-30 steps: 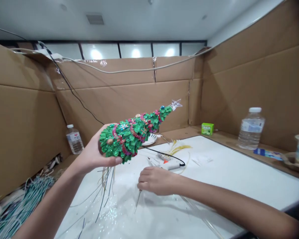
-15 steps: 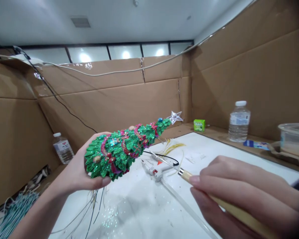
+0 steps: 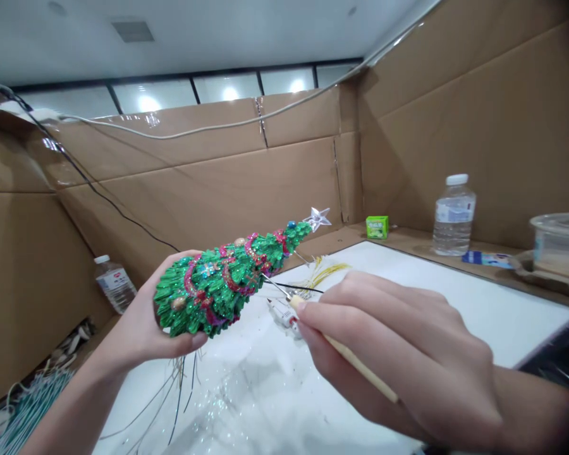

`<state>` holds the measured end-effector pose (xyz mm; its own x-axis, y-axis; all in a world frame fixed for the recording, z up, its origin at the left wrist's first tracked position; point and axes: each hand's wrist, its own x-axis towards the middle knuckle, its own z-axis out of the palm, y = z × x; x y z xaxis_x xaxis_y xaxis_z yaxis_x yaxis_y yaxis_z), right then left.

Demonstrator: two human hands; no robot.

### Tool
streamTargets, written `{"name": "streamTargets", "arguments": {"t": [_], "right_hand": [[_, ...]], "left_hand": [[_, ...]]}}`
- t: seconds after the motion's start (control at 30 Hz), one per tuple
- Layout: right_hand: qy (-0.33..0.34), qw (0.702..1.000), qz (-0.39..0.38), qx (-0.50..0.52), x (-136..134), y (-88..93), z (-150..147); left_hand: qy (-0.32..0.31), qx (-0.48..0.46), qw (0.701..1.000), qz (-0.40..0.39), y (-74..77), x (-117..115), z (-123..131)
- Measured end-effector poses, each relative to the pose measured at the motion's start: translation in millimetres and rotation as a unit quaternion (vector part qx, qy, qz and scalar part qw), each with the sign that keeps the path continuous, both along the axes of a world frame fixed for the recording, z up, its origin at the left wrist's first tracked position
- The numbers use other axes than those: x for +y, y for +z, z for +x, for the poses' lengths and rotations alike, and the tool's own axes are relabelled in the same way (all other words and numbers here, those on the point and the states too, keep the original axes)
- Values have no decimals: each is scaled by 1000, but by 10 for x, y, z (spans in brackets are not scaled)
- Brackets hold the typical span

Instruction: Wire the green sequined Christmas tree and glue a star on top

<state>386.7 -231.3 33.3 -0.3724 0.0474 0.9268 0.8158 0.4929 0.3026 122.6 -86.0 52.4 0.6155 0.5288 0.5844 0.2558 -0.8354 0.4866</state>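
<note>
My left hand (image 3: pixel 145 322) is wrapped round the wide base of a small glittery green Christmas tree (image 3: pixel 213 287), tilted so its top points up and right. Pink garlands and small coloured ornaments cover it, and a clear star (image 3: pixel 318 219) sits on its tip. In my right hand (image 3: pixel 398 347) is an awl with a wooden handle (image 3: pixel 363 371), pinched near its metal collar. Its thin metal shaft reaches the tree's right side; whether the point touches cannot be made out. A white glue gun (image 3: pixel 282 313) lies behind, mostly hidden by my right hand.
Yellow strands (image 3: pixel 325 272) lie on the white tabletop (image 3: pixel 408 281), with glitter and loose wires nearer me. Water bottles stand left (image 3: pixel 115 284) and right (image 3: pixel 454 218). A green box (image 3: pixel 377 227), a plastic tub (image 3: pixel 562 243) and teal wires (image 3: pixel 38 404) sit round the edges, inside cardboard walls (image 3: pixel 218 196).
My right hand has moved left with the awl, bringing its shaft up to the tree and covering much of the glue gun. The view has shifted slightly; my left hand keeps its grip.
</note>
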Motion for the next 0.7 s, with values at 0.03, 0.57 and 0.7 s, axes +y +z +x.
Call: {"name": "streamTargets", "arguments": {"t": [0.03, 0.57, 0.7], "right_hand": [[8, 1000, 6, -11, 12, 15, 1], [20, 999, -30, -15, 29, 60, -157], [29, 998, -52, 0, 45, 84, -128]], "left_hand": [[-4, 1, 1000, 5, -2, 4, -1], [43, -30, 997, 58, -13, -37, 71], [22, -23, 999, 38, -32, 14, 59]]}}
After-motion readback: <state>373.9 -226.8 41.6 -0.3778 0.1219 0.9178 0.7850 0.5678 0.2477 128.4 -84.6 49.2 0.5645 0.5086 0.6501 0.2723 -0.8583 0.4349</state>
